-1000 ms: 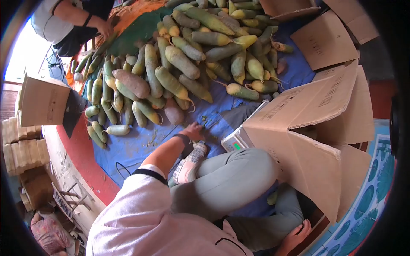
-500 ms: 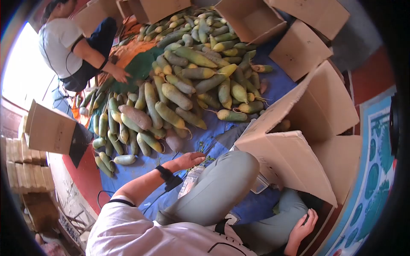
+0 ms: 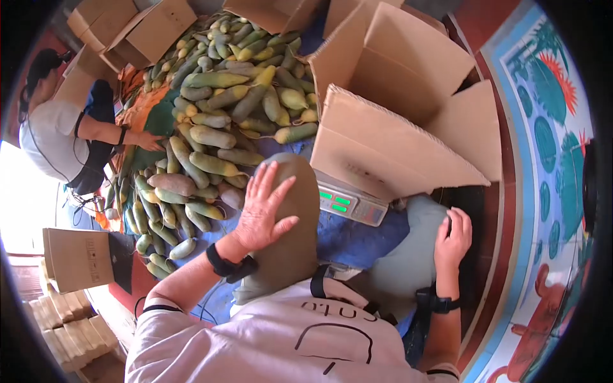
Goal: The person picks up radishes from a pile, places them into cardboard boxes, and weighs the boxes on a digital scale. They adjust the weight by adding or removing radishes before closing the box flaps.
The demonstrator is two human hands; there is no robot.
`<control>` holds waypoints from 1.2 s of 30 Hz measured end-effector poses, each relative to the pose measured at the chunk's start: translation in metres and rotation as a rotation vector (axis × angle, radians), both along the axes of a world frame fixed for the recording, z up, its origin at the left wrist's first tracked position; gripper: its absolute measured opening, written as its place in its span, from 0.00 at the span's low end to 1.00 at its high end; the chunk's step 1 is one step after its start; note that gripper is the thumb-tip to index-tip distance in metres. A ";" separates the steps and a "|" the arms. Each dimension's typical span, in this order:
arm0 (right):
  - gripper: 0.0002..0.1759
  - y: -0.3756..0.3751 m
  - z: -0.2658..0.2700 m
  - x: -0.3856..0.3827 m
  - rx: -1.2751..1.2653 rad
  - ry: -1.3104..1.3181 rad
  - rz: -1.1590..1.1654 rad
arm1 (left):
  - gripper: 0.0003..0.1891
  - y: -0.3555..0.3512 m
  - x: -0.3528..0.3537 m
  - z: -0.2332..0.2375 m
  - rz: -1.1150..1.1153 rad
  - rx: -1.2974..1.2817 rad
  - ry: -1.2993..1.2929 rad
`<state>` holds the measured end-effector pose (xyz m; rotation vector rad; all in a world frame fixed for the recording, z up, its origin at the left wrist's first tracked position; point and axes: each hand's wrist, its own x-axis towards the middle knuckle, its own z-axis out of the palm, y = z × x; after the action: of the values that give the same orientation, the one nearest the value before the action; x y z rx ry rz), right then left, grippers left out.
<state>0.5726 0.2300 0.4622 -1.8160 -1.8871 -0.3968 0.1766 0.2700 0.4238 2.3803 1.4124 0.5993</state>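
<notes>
My left hand [image 3: 263, 207] is raised over my bent left knee [image 3: 284, 239], fingers spread and nothing in them. Against my right lower leg [image 3: 408, 246] rests my right hand [image 3: 453, 237], loosely curved, with a dark gap between thumb and fingers. I make out no held thing there. In front of me a tall cardboard box [image 3: 377, 143] with raised flaps stands on a digital scale [image 3: 351, 203], whose green display is lit. The box's inside bottom is hidden. Left of the box lies a big heap of green radishes [image 3: 214, 137], several of them brownish or yellowish.
A co-worker [image 3: 60, 134] crouches at the far left, one hand [image 3: 150, 141] at the heap's edge. More cardboard boxes [image 3: 159, 29] stand behind the heap. A small carton [image 3: 78, 258] and stacked flat cardboard [image 3: 73, 332] are at the left. Blue sheeting [image 3: 341, 239] covers the floor.
My left hand has lifted from near the floor to above my knee, its fingers spreading. The view has swung right, and the scale's lit display now shows. The co-worker's hand still reaches toward the heap.
</notes>
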 end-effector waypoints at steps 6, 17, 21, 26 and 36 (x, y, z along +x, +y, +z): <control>0.08 -0.005 -0.002 0.007 0.042 0.014 0.005 | 0.35 -0.002 0.000 0.002 0.032 0.040 0.022; 0.07 -0.012 -0.004 0.013 0.070 0.038 -0.015 | 0.35 0.001 0.011 -0.002 0.057 0.026 0.028; 0.06 -0.011 -0.002 0.010 0.081 0.036 -0.009 | 0.35 0.002 0.014 -0.004 0.058 0.047 0.047; 0.06 -0.012 -0.002 0.012 0.066 0.026 0.001 | 0.35 0.004 0.017 0.002 0.036 0.012 0.058; 0.07 -0.013 0.001 0.010 0.063 0.050 -0.020 | 0.38 0.100 0.051 0.095 0.043 0.379 -0.083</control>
<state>0.5829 0.2170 0.4628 -1.7885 -1.8038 -0.4091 0.2277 0.3696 0.5184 2.5725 1.4217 1.0465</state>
